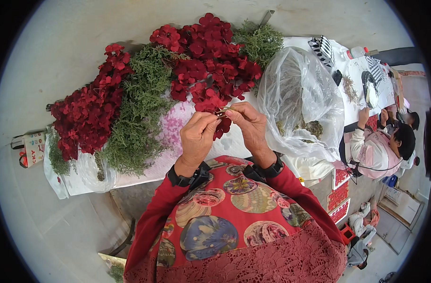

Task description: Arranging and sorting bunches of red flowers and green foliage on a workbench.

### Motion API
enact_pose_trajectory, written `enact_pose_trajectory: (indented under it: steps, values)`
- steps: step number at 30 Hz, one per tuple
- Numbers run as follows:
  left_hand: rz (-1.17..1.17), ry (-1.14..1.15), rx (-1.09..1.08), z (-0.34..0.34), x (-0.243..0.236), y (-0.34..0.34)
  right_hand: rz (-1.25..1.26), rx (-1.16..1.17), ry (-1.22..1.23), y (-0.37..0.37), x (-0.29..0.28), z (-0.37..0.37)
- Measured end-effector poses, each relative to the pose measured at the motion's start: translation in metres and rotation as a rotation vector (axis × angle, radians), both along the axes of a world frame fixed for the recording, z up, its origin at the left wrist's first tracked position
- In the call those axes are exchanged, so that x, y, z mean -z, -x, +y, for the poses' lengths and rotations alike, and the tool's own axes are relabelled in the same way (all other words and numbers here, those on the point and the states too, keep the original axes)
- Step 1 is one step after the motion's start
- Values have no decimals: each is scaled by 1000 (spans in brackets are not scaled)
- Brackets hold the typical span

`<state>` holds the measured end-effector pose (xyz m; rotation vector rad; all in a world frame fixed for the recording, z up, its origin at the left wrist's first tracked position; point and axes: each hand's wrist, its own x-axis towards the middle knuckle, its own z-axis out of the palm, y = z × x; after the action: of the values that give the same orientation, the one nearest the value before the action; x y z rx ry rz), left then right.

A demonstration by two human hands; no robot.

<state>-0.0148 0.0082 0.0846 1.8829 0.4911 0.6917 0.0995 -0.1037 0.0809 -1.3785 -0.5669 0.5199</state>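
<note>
My left hand [198,137] and my right hand [250,125] meet over the table, fingertips pinched together on a small red artificial flower sprig [222,123] with a short stem. Both wrists wear black bands over red sleeves. Just beyond the hands lies a big heap of dark red artificial flowers [210,61]. A second red flower heap [90,111] sits to the left, with bunches of grey-green foliage [140,113] between them.
A clear plastic bag [300,99] holding greenery stands right of my hands. The white table [177,155] runs to the right, where another person in pink [380,148] sits working. A small carton [30,148] lies at the left.
</note>
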Motion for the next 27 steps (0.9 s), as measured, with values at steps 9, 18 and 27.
enact_pose_trajectory:
  steps: [9, 18, 27]
  values:
    - [-78, 29, -15, -1, 5, -1, -179, 15, 35, 4, 0, 0]
    - [-53, 57, -3, -3, 7, 6, -113, -10, 6, 7, 2, -2]
    - [-75, -14, 6, -6, 8, 10, -159, -22, 12, 10, 3, -2]
